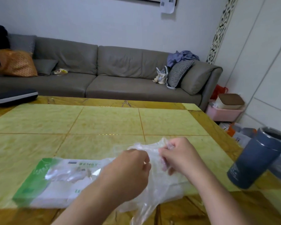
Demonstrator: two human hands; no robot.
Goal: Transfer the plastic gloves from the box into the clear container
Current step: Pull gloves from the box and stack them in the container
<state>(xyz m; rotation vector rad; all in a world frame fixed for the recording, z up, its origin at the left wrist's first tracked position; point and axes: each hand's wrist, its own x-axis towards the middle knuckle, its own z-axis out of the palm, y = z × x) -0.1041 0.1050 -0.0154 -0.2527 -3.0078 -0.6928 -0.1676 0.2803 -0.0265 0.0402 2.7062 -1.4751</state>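
A green and white glove box lies flat on the yellow-green table, at the front left. Thin clear plastic gloves bunch up just right of the box and hang over the table's front edge. My left hand pinches the crumpled plastic from the left. My right hand grips the same bunch from the right, fingers curled into it. The two hands are close together above the gloves. No clear container is in view.
A dark blue cylindrical tumbler with a metal rim stands at the table's right edge. A dark flat case lies at the far left corner. Behind the table stretches a grey sofa; a pink bin sits on the floor at right.
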